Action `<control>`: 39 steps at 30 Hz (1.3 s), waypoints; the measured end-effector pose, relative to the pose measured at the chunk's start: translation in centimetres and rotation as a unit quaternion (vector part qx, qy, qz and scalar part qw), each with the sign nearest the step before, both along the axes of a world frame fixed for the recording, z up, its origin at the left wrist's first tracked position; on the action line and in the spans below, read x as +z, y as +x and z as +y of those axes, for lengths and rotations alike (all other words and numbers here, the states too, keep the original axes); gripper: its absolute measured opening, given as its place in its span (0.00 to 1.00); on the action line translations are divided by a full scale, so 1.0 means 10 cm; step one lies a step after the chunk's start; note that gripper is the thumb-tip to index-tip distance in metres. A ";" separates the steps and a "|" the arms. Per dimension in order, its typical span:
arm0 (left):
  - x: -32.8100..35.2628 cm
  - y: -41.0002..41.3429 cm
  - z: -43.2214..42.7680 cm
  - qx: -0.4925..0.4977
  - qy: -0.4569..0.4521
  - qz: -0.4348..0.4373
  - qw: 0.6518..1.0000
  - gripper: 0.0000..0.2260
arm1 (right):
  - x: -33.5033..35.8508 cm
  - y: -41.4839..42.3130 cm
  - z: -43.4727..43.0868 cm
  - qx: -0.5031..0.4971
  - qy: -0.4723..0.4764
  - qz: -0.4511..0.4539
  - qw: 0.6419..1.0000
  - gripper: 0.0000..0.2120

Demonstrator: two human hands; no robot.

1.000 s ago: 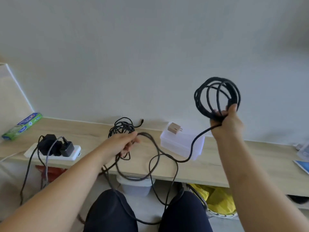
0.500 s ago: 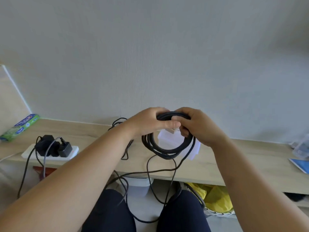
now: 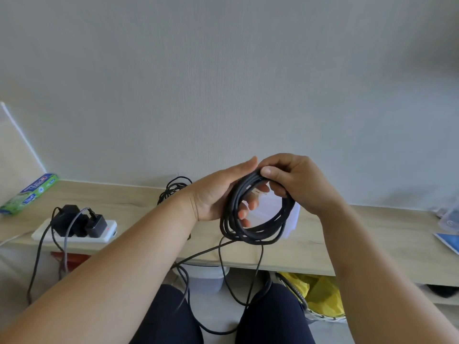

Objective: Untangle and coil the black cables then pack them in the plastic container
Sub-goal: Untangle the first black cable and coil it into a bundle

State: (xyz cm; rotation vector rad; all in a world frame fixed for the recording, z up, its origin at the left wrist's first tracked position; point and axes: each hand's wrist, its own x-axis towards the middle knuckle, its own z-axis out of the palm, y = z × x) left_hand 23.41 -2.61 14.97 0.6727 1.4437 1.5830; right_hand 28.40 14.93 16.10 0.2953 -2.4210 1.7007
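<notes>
1. A person sits facing a pale wooden tabletop (image 3: pixel 134 202) set against a plain grey-white wall (image 3: pixel 223 70), and both bare forearms reach forward.
2. The two hands hold a coil of black cable (image 3: pixel 258 234) of several loops in the air, above the near edge of the tabletop.
3. The right hand (image 3: pixel 300 184) grips the top of the coil. Its thumb lies across the strands and its fingers are curled round them.
4. The left hand (image 3: pixel 216 194) cups the coil's left side. Its fingertips are bent and show through the ring.
5. Loose strands (image 3: pixel 257 269) hang from the bottom of the coil, drop past the tabletop edge and loop between the person's dark-clothed legs (image 3: pixel 169 316).
6. A small tangle of black cable (image 3: pixel 173 187) lies on the tabletop near the wall, behind the left wrist.
7. The plastic container (image 3: pixel 292 220), pale and translucent, sits on the tabletop directly behind the coil and is mostly hidden by it.
8. On the left of the tabletop is a white power strip (image 3: pixel 104 238) with black adapters (image 3: pixel 72 219) plugged in. A green box (image 3: pixel 29 192) lies at the far left.
9. A yellow bag (image 3: pixel 320 291) sits below the tabletop on the right.
</notes>
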 end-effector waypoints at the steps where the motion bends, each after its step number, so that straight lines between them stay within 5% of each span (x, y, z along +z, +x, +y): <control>1: 0.02 0.00 0.00 0.001 -0.010 0.011 1.000 0.28 | 0.01 0.00 -0.01 0.001 0.010 0.004 1.000 0.04; 4: 0.12 0.03 0.03 0.040 0.001 0.035 0.999 0.18 | 0.03 -0.06 -0.03 -0.034 -0.016 0.054 0.998 0.05; 8: 0.30 -0.04 0.03 0.126 0.114 -0.019 0.985 0.14 | -0.26 -0.26 0.06 -0.008 -0.238 -0.042 0.970 0.29; 12: 0.45 -0.08 0.06 0.185 0.197 -0.037 0.962 0.14 | -0.69 -0.35 -0.05 0.074 -0.227 -0.165 0.957 0.37; 16: 0.65 -0.11 0.05 0.243 0.296 -0.070 0.921 0.16 | -0.62 -0.40 -0.14 0.104 -0.290 -0.113 0.945 0.37; 22: 1.12 -0.05 0.08 0.256 0.387 -0.073 0.883 0.18 | -0.72 -0.39 -0.43 0.079 -0.093 -0.192 0.974 0.08; 26: 1.35 -0.06 0.08 0.341 0.410 -0.068 0.843 0.18 | -0.67 -0.40 -0.28 -0.063 -0.168 -0.199 0.964 0.11; 29: 1.33 -0.22 -0.05 0.446 0.397 -0.071 0.799 0.19 | -0.65 -0.34 -0.01 -0.170 -0.004 -0.173 0.970 0.12; 33: 0.97 -0.40 -0.13 0.557 0.288 0.012 0.779 0.18 | -0.45 -0.13 0.00 -0.033 0.338 -0.107 0.934 0.08; 36: 0.61 -0.42 -0.09 0.556 0.126 0.170 0.804 0.17 | -0.14 -0.01 -0.15 0.045 0.438 -0.010 0.898 0.13; 39: 0.39 -0.28 -0.04 0.453 -0.006 0.306 0.837 0.15 | 0.17 0.07 -0.30 0.080 0.467 0.085 0.877 0.13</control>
